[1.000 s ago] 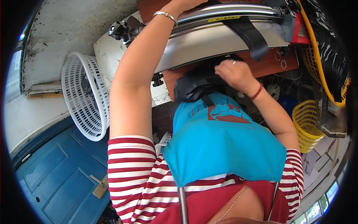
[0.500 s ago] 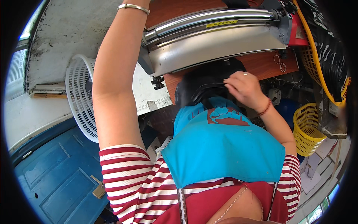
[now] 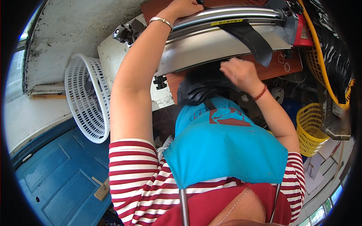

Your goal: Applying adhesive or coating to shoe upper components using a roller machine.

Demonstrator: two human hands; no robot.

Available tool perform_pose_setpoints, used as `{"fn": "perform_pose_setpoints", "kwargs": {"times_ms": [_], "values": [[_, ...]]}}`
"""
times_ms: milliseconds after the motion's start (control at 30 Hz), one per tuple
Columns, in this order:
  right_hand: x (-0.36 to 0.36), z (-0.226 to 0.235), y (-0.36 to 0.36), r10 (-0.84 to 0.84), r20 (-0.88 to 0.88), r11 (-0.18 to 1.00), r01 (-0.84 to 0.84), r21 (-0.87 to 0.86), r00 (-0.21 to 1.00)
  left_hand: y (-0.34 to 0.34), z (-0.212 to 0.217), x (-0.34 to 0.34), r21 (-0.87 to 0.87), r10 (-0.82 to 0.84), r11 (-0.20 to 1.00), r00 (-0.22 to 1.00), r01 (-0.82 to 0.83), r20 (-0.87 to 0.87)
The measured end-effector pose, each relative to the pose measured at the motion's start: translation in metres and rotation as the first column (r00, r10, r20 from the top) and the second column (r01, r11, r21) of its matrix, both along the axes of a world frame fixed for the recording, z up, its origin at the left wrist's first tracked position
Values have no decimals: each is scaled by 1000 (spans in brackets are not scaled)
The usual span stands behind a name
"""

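Observation:
A roller machine (image 3: 222,41) with a shiny metal cylinder and a sloping steel plate stands in front of me. My left hand (image 3: 184,7) reaches over its far side, fingers curled beside a dark bit at the upper picture edge; what they hold is hidden. Down the plate hangs a black flat strip (image 3: 253,42), its upper end at the roller. On my lap, over a turquoise apron (image 3: 226,150), lies a stack of black flat pieces (image 3: 203,84). My right hand (image 3: 241,75) is just above the stack's right end, fingers drawn together and slightly blurred.
A white perforated basket (image 3: 87,98) with grey pieces inside stands left of the machine. To the right are a yellow basket (image 3: 312,130) and a larger yellow-rimmed basket (image 3: 320,60) holding black material. A blue door (image 3: 60,177) is at lower left.
My left hand has come into view, moving right along the roller's far side. A black strip now lies on the steel plate. My right hand has shifted slightly left. The white basket shows more fully.

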State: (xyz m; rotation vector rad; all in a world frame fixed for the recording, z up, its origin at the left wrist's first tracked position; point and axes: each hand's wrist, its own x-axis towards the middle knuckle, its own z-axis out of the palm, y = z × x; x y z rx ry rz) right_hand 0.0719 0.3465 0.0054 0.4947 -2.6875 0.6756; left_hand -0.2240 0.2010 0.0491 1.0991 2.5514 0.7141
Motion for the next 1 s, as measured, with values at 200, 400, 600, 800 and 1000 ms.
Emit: {"fn": "perform_pose_setpoints", "kwargs": {"times_ms": [200, 400, 600, 800, 1000], "values": [[21, -77, -32, 144, 127, 989, -148, 27, 981, 15, 73, 14, 180, 166, 959, 949, -218, 267], [29, -35, -29, 155, 115, 988, -153, -23, 981, 6, 116, 4, 364, 294, 819, 869, -443, 397], [36, 104, 15, -60, -98, 998, 61, 5, 993, -39, 101, -34, 627, 234, 778, 903, 48, -360], [-23, 56, 41, -185, -175, 960, 216, 177, 967, -10, 14, 0, -93, -68, 995, 951, 42, -301], [-8, 8, -6, -50, -117, 999, 49, -4, 992, -8, 31, 13, -57, 157, 987, 978, -151, 140]]}}
